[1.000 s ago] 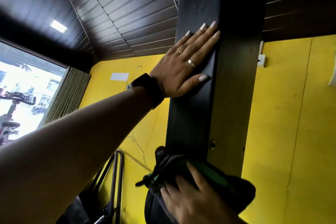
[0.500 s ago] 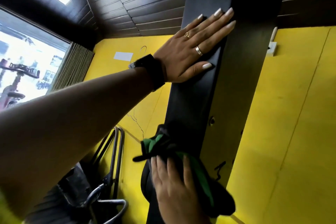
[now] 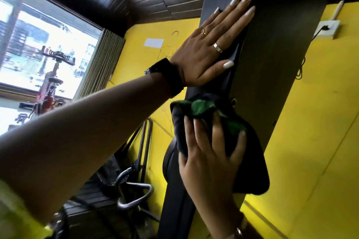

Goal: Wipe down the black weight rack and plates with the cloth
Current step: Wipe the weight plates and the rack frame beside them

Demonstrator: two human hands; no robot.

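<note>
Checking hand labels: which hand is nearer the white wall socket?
Left. The left hand lies flat high on the black post, left of the white wall socket at about its height. The right hand presses the cloth to the post well below both.

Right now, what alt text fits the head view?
A right hand presses a dark cloth with green patches against the black rack upright; above it, the left hand lies flat on the same upright, before a yellow wall.
</note>
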